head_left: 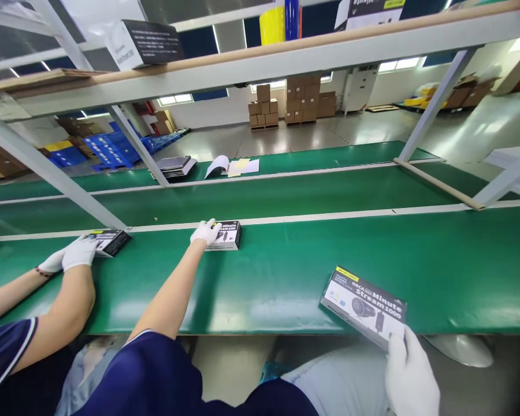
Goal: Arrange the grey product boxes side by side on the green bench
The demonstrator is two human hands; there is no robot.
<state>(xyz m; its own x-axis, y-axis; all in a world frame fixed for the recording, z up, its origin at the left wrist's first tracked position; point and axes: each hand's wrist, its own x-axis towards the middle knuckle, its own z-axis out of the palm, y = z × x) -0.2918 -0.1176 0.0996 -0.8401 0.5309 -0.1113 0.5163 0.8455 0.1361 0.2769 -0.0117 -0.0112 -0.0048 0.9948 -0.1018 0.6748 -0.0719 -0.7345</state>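
My left hand [205,231], in a white glove, reaches far across the green conveyor belt [286,277] and grips the left end of a small black-and-white product box [229,235] lying flat near the white divider strip. My right hand [409,375], also gloved, holds the near corner of a second product box [364,306] printed "Minute Stream 1000". That box lies at the belt's front edge and juts out over it.
At the left, a co-worker's two gloved hands [71,255] hold a third box [110,241] on the belt. Slanted shelf struts [60,179] cross above the belt. Papers [234,166] and a scale [175,165] sit on the far lane. More boxes stand on the overhead shelf [260,60].
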